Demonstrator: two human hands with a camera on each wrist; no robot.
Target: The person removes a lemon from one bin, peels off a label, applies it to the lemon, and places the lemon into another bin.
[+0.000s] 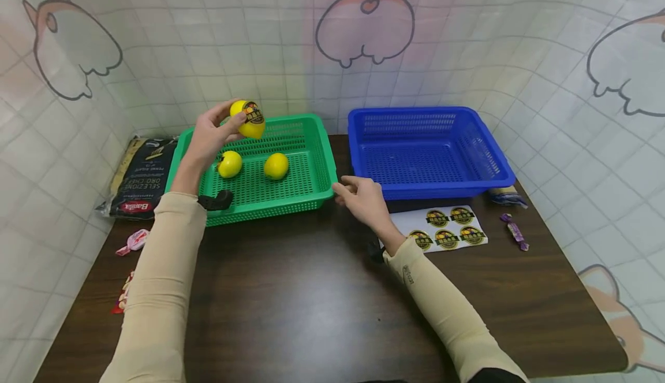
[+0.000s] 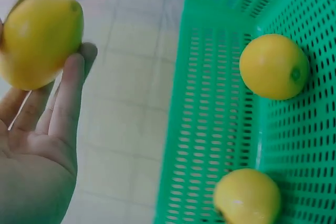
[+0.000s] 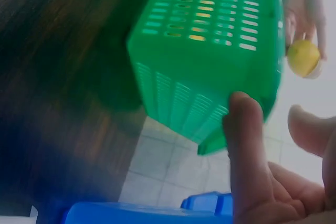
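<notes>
Yellow lemon (image 1: 248,119), stickered, gripped in left hand (image 1: 210,134) above green basket (image 1: 317,157); right hand (image 1: 363,198) relaxed, empty, at basket's near corner.

I hold a yellow lemon (image 1: 248,118) in my left hand (image 1: 210,134), raised above the green basket (image 1: 312,157), its round dark sticker facing out. Two more plain yellow lemons (image 1: 230,163) (image 1: 276,166) lie apart on that basket's floor.
</notes>
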